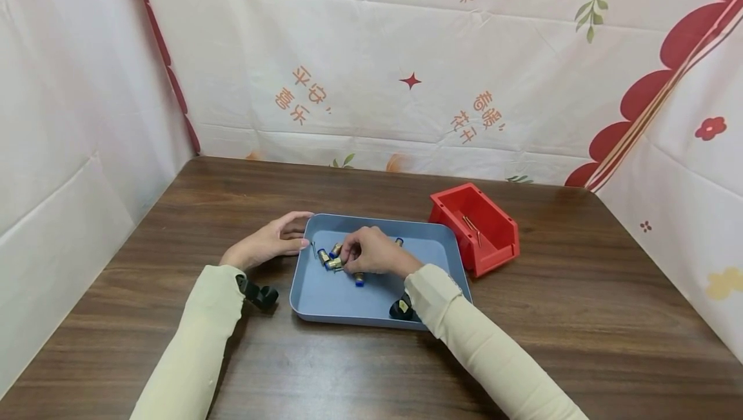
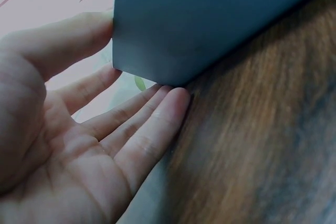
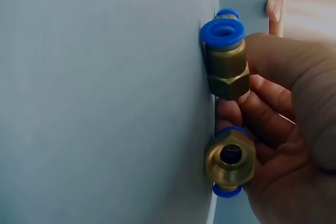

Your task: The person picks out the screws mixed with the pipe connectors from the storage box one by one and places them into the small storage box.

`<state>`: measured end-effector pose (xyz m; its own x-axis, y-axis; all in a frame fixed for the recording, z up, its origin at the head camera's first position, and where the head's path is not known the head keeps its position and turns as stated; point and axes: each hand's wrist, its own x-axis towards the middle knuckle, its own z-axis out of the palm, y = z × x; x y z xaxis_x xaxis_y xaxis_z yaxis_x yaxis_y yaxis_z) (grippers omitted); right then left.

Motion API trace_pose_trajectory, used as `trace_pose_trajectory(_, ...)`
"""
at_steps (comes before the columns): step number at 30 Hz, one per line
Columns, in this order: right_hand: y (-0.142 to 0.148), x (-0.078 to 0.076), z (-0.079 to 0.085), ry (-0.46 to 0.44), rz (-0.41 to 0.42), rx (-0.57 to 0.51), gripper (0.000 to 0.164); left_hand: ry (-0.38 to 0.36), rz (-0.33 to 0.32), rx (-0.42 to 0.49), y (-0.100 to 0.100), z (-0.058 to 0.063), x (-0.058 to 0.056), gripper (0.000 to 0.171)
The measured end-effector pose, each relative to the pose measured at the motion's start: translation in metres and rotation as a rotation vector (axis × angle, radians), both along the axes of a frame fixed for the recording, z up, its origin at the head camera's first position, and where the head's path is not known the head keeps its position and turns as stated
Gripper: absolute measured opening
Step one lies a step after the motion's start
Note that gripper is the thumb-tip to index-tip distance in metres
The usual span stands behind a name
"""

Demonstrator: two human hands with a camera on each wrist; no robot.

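My left hand [image 1: 275,237] is at the far left corner of the blue-grey tray [image 1: 342,307]. Its thumb rests at the rim, and its fairly straight fingers touch the corner, also in the left wrist view. My right hand [image 1: 374,251] reaches down into the tray with thumb and forefinger bent together. Its fingertips are beside a brass push-in fitting [image 1: 333,264] with a blue collar and a thin screw-like piece [image 1: 339,270]; I cannot tell whether they pinch it. Two fittings near the camera, one upright fitting [image 3: 228,64], partly hide those fingertips in the right wrist view.
Several more brass fittings [image 1: 360,279] lie in the tray, with a thin screw [image 1: 314,250] near its left wall. A red bin [image 1: 499,253] holding thin brass-coloured pieces [image 1: 473,228] stands against the tray's right side. Brown wooden tabletop [image 1: 278,368] surrounds them, with printed cloth behind.
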<state>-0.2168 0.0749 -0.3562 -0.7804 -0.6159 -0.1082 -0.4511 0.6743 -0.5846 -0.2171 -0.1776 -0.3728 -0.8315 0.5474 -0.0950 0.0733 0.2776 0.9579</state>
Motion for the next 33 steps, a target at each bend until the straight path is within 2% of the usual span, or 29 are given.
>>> trace_pose_trajectory(8,0.002,0.000,0.001,0.067,0.003,-0.032,0.006,0.004,-0.012,0.019,-0.001,-0.001,-0.001,0.066)
trace_pose_trajectory(26,0.007,-0.001,-0.002,0.037,-0.050,-0.119,0.008,-0.014,0.011,-0.005,0.001,0.000,0.000,0.064)
trace_pose_trajectory(33,0.012,-0.004,0.002,0.084,-0.056,-0.176,0.010,-0.022,0.011,0.004,0.002,-0.001,-0.001,0.063)
